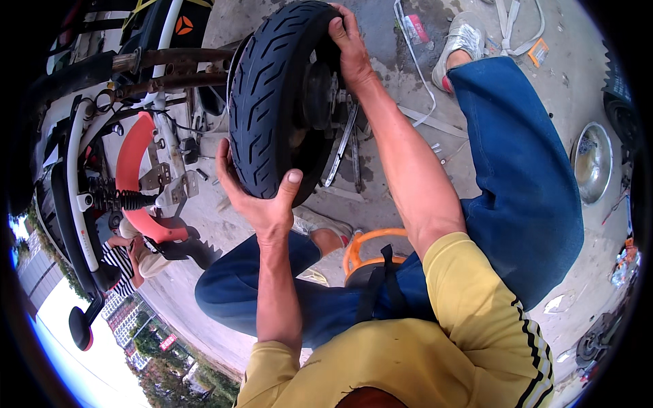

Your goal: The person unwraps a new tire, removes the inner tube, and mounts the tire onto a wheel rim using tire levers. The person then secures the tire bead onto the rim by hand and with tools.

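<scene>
A black tyre (pixel 262 102) with grooved tread stands upright between my hands, beside the scooter frame. My left hand (pixel 262 204) cups its lower end, fingers on the far left side and thumb on the right sidewall. At the upper right edge, my right hand (pixel 352 51) grips the rim of the tyre, its thumb on the sidewall and some fingers hidden behind. Inside the ring a dark round hub (pixel 317 95) shows partly in shadow. Right of the tyre are a long silver metal bar (pixel 342 146) and a darker bar (pixel 357 160).
The scooter frame (pixel 81 183) fills the left, with a red curved fender (pixel 132 163), a shock absorber (pixel 115 197) and a mirror (pixel 80 328). An orange stool (pixel 354 255) is under me. A metal bowl (pixel 592 163) lies right. Another person (pixel 122 265) is beyond the frame.
</scene>
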{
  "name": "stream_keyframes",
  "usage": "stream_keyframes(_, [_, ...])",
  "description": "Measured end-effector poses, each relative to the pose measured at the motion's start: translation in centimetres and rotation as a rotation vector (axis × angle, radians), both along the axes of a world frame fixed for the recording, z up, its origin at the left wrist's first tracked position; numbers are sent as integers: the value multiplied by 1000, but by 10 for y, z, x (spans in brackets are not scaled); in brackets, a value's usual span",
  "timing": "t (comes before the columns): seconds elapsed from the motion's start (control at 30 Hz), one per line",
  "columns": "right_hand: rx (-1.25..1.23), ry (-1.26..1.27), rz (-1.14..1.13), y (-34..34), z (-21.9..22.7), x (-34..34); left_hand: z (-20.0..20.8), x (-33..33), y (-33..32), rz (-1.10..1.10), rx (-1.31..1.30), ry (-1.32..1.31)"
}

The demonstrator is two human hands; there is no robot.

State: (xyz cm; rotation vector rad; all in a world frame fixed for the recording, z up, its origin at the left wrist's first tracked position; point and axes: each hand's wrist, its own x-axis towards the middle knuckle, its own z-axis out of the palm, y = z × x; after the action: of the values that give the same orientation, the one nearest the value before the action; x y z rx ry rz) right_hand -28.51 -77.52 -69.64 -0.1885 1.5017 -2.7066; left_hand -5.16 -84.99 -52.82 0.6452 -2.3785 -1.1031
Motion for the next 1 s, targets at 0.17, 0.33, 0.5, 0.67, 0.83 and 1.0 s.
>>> stream_keyframes(0.17, [-112,-115,85,-2,-27,1,18,-26,-2,-9,18,-43])
stream_keyframes(0.33, [-282,-159,132,-5,-24,5,10,-14,-5,74,50,-45])
stream_keyframes(0.5, [-184,-88,96,-24,-38,-7,-3,-13,-17,21,-57,-39])
stream_keyframes(0.67, [-7,-262,110,-18,-91,-6,44,-76,-12,-9,-43,-212])
stream_keyframes(0.83, [183,-253,100,-20,-80,3,47,-71,-13,26,-45,-260])
stream_keyframes(1.0, [-101,-366,262,-28,-95,-13,48,-92,-3,28,-80,-297])
